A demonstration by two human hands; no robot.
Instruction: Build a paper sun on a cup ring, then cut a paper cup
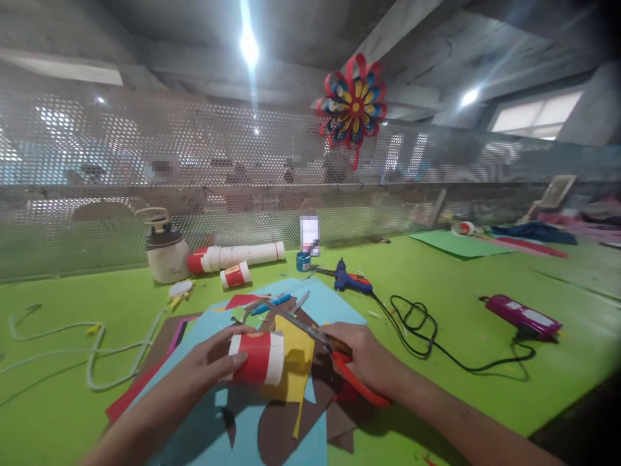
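My left hand (218,356) is closed around a red and white paper cup (258,358), which lies on its side in the air with one end toward the right. In my right hand (361,353) is a pair of scissors with orange handles (359,382). The blades point up and left, passing just behind and above the cup. Whether they touch the cup I cannot tell. Beneath both hands lie light blue paper (286,446), yellow paper (294,353) and brown paper pieces (284,430).
A blue glue gun (350,279) trails a black cord to a purple power strip (524,316). Behind stand a spray bottle (167,252), stacked paper cups (242,256), a single cup (235,276) and a small blue jar (303,261). White cord (94,356) lies left; green paper (458,243) lies right.
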